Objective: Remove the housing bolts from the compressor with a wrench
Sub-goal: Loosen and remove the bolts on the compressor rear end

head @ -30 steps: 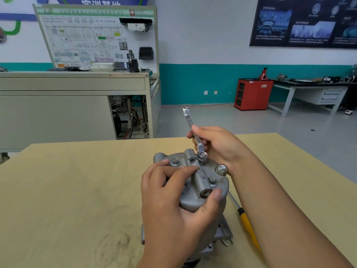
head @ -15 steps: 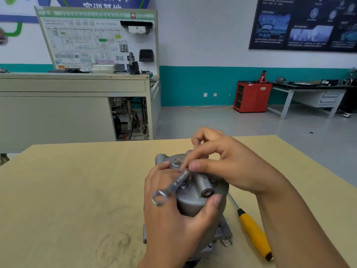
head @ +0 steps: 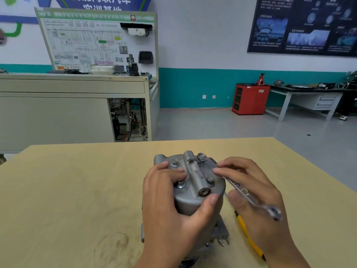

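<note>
Gripping the compressor [head: 190, 201], left hand [head: 170, 209] covers its front.
Right hand [head: 257, 194] pinches the wrench [head: 238, 187] on the twelve-o'clock bolt [head: 201, 159]; screwdriver [head: 249, 238] half hidden.

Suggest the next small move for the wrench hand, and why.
Probably swing the wrench handle to back out the far bolt: its ring end seems seated on that bolt, which stands raised, and the left hand grips the compressor steady.
</note>
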Action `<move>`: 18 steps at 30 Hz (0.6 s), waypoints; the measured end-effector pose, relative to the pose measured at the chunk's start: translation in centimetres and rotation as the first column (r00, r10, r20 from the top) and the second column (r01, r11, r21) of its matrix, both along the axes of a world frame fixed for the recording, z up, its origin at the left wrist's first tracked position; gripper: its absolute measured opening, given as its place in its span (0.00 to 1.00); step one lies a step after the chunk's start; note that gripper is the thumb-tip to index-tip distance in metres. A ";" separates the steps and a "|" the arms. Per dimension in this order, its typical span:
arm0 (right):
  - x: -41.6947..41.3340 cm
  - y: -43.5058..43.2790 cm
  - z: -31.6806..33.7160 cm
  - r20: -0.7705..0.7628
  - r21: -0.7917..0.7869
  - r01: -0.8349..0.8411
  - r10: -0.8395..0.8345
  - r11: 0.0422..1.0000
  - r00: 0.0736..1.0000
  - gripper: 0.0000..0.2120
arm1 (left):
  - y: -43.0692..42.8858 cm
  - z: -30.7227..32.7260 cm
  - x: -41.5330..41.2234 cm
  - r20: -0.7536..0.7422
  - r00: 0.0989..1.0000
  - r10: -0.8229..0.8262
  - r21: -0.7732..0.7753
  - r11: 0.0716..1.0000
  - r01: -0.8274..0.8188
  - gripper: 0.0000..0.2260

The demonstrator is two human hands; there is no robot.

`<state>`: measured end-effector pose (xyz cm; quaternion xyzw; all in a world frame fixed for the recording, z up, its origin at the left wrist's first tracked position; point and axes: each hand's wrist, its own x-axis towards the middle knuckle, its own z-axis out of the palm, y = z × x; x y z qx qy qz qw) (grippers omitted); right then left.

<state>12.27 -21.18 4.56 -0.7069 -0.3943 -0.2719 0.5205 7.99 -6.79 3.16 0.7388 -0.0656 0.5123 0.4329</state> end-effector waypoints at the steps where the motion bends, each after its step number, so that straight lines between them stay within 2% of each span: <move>1: 0.2 0.0 -0.5 -0.046 0.093 0.003 0.001 0.996 0.999 0.18 | 0.0 0.0 0.0 0.002 1.000 -0.001 0.002 1.000 0.001 0.20; 3: 0.7 0.5 -1.0 -0.250 0.328 0.008 0.078 0.945 0.965 0.15 | 0.0 -0.1 0.1 -0.003 1.000 0.000 0.000 1.000 0.000 0.19; 5: 1.6 1.3 -1.2 -0.444 0.554 0.061 0.233 0.830 0.865 0.15 | 0.0 -0.1 0.2 -0.001 1.000 0.007 0.001 1.000 -0.007 0.19; 7: 2.7 2.0 -0.9 -0.552 0.658 0.135 0.352 0.741 0.756 0.10 | 0.0 -0.1 0.1 0.004 1.000 0.012 0.008 1.000 -0.012 0.19; 9: 3.8 2.8 -0.2 -0.626 0.657 0.188 0.390 0.730 0.676 0.10 | 0.0 -0.1 0.1 0.006 1.000 0.014 0.008 1.000 -0.014 0.19; 13: 5.8 4.3 1.5 -0.751 0.574 0.209 0.408 0.792 0.519 0.16 | 0.0 -0.2 0.1 0.011 1.000 0.010 -0.005 1.000 -0.010 0.21; 15: 6.7 4.8 2.4 -0.793 0.543 0.161 0.440 0.824 0.421 0.15 | 0.0 -0.1 0.1 0.011 1.000 0.005 -0.005 1.000 -0.005 0.22; 18: 7.6 5.1 3.7 -0.846 0.465 -0.019 0.451 0.885 0.284 0.12 | -0.1 -0.1 0.2 0.029 1.000 0.000 -0.013 1.000 0.001 0.19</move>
